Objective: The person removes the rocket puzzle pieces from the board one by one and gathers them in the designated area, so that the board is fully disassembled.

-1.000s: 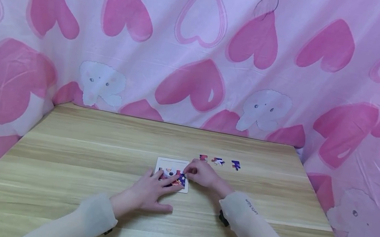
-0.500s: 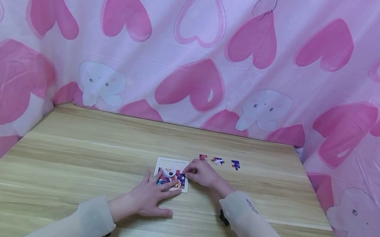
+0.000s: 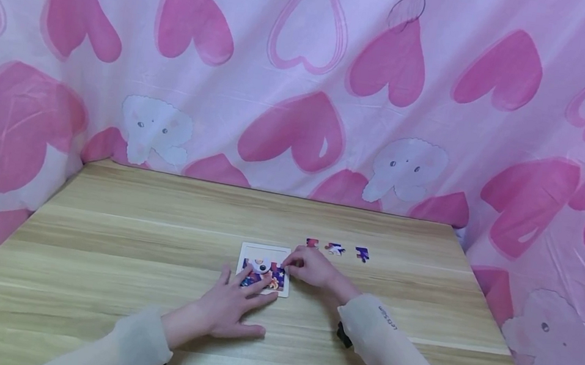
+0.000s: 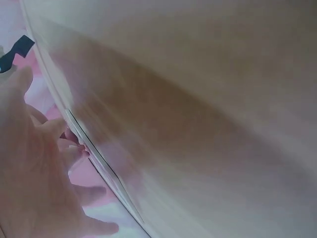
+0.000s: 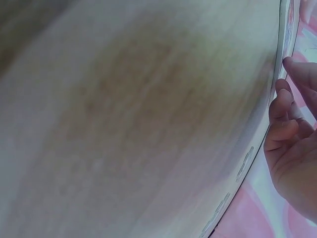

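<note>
A person works with bare hands at a small square puzzle board with a white border (image 3: 265, 253), lying flat on a pale wood-grain table (image 3: 154, 220) before a pink curtain printed with hearts (image 3: 216, 89); the left hand (image 3: 228, 307), grasping nothing, spreads its extended fingers across the board's lower left; the right hand (image 3: 313, 266), fingers bent, brings its fingertips to the board's right edge, though whether a piece is pinched there cannot be told; a purple, red and white jigsaw picture (image 3: 280, 281) fills the lower part of the board; beyond the right hand, in a row, lie a red jigsaw piece (image 3: 313, 243), a white jigsaw piece with purple and red patches (image 3: 335, 249) and a dark purple jigsaw piece (image 3: 362, 254); the likely hazard is uneven pressure, since a sideways push at the right edge could skid the board or tip up a fitted piece if the left hand bears too lightly; the left fingers, if dragged, could pull the picture out of line; and the right knuckles, just beside the red piece, could knock it askew.
</note>
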{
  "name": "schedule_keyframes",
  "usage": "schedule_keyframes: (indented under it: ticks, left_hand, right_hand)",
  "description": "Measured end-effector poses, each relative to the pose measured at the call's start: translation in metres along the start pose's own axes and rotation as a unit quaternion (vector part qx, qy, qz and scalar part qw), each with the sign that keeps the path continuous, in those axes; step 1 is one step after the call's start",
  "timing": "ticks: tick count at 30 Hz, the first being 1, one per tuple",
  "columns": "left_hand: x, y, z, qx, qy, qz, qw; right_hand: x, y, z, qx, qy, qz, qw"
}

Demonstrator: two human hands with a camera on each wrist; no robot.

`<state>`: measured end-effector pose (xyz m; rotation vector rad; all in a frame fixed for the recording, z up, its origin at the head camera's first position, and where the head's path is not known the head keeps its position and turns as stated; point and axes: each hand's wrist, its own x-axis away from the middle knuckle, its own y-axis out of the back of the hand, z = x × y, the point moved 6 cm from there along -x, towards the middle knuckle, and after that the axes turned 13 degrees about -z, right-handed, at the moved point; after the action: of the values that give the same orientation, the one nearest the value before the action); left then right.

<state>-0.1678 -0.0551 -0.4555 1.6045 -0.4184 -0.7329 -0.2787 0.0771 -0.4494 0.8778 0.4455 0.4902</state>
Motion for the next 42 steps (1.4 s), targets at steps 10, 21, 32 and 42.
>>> schedule_keyframes:
  ticks: [10, 21, 32, 42]
  left_hand:
    - [0.006, 0.002, -0.007, -0.001, -0.023, -0.015, 0.9996]
    - [0.003, 0.003, -0.006, 0.008, -0.018, -0.007, 0.9998]
    - [0.002, 0.005, -0.006, -0.001, -0.028, -0.026, 0.9993]
    - [0.002, 0.005, -0.006, 0.002, -0.033, -0.038, 0.9987]
  right_hand:
    - [-0.002, 0.000, 0.002, 0.000, 0.023, 0.008, 0.9997]
    - [-0.016, -0.005, 0.009, -0.024, -0.015, 0.002, 0.9996]
    - [-0.036, -0.020, 0.021, -0.042, -0.045, 0.019, 0.9979]
    - [-0.045, -0.031, 0.025, -0.013, -0.051, 0.063, 0.9966]
